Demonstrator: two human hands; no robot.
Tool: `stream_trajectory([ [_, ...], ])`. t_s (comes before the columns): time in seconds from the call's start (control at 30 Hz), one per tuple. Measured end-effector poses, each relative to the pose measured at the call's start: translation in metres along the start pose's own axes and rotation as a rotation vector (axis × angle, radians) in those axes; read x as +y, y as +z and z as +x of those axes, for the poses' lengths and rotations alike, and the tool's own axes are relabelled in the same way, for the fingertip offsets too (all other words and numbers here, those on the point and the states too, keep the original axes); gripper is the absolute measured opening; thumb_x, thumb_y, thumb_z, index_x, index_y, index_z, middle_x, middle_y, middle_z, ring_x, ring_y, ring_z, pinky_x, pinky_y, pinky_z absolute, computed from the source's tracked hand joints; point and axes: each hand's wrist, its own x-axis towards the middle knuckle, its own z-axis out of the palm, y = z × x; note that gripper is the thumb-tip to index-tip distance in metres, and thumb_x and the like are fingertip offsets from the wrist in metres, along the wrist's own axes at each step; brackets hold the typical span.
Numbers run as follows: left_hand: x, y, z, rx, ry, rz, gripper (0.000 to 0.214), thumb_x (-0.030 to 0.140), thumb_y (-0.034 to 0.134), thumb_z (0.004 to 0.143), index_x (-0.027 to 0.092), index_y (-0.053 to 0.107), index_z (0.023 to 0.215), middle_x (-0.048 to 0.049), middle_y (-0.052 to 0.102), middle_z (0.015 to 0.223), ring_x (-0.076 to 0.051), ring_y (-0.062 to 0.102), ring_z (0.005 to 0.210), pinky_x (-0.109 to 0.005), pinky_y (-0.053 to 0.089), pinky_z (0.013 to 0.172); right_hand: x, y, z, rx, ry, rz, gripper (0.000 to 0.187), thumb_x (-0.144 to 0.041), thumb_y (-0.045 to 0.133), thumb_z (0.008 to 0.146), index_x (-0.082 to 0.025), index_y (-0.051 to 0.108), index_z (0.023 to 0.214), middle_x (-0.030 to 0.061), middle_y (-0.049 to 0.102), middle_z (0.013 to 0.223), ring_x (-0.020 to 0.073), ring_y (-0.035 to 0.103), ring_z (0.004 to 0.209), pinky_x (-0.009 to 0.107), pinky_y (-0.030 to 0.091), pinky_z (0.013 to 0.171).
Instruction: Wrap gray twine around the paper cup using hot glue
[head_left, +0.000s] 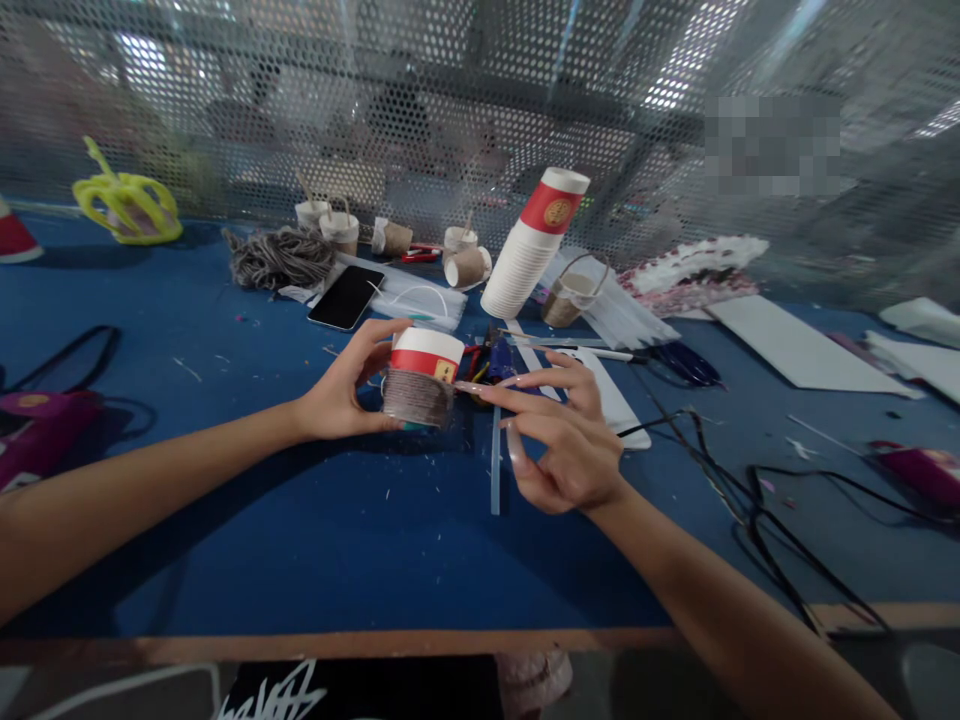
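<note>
My left hand [346, 385] grips a paper cup [420, 378] from the left side, fingers curled round it. The cup is white with a red band, and grey-brown twine is wound round its lower half. My right hand [561, 430] is at the cup's right side, index finger stretched out and touching the twine, the other fingers spread. A clear glue stick [495, 470] lies on the blue table just under the right hand.
A leaning stack of paper cups [534, 245], a phone [346, 297], a bundle of grey twine [279, 256], several small twine-wrapped cups and a little basket [568, 295] stand behind. Black cables [757, 490] trail at right. Purple glue guns [37, 425] lie at both edges.
</note>
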Motion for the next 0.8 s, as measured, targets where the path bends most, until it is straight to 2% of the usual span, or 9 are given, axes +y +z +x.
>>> stream_trajectory([
  [0.17, 0.0022, -0.0003, 0.0009, -0.007, 0.010, 0.008, 0.091, 0.041, 0.086, 0.068, 0.035, 0.036, 0.144, -0.0117, 0.042, 0.144, -0.033, 0.057, 0.128, -0.048, 0.051, 0.108, 0.0009, -0.0012, 0.0018, -0.060, -0.104, 0.014, 0.014, -0.014, 0.058, 0.074, -0.027, 0.052, 0.076, -0.0022, 0.080, 0.101, 0.0267, 0.065, 0.096, 0.058, 0.047, 0.098],
  [0.37, 0.0003, -0.0004, 0.0005, 0.007, 0.009, 0.022, 0.092, 0.043, 0.086, 0.068, 0.032, 0.037, 0.144, -0.0124, 0.043, 0.145, -0.032, 0.058, 0.126, -0.047, 0.052, 0.107, 0.0036, -0.0006, -0.0010, -0.049, -0.045, -0.013, 0.014, -0.015, 0.055, 0.077, -0.028, 0.050, 0.074, -0.0039, 0.079, 0.104, 0.0279, 0.068, 0.096, 0.060, 0.046, 0.096],
  [0.53, -0.0012, 0.0001, 0.0004, 0.009, 0.015, 0.019, 0.090, 0.045, 0.085, 0.069, 0.032, 0.037, 0.144, -0.0131, 0.043, 0.146, -0.032, 0.057, 0.127, -0.046, 0.051, 0.107, 0.0032, 0.0010, -0.0014, -0.027, 0.063, 0.096, 0.015, -0.014, 0.054, 0.077, -0.027, 0.055, 0.084, 0.0020, 0.080, 0.104, 0.0272, 0.069, 0.092, 0.058, 0.049, 0.094],
  [0.67, -0.0004, 0.0005, 0.0009, 0.008, 0.045, 0.013, 0.088, 0.044, 0.085, 0.070, 0.032, 0.037, 0.143, -0.0127, 0.044, 0.144, -0.031, 0.057, 0.128, -0.046, 0.052, 0.107, 0.0024, 0.0041, 0.0017, -0.018, 0.154, 0.216, 0.020, -0.012, 0.054, 0.079, -0.024, 0.060, 0.093, 0.0073, 0.078, 0.105, 0.0252, 0.070, 0.092, 0.050, 0.054, 0.086],
  [0.8, 0.0012, 0.0004, 0.0007, 0.001, 0.015, -0.003, 0.090, 0.041, 0.086, 0.068, 0.032, 0.038, 0.143, -0.0130, 0.044, 0.145, -0.032, 0.058, 0.127, -0.046, 0.053, 0.106, 0.0012, 0.0060, 0.0057, -0.043, 0.206, 0.348, 0.027, -0.014, 0.052, 0.082, -0.023, 0.061, 0.106, 0.0094, 0.076, 0.108, 0.0251, 0.070, 0.097, 0.046, 0.054, 0.084],
])
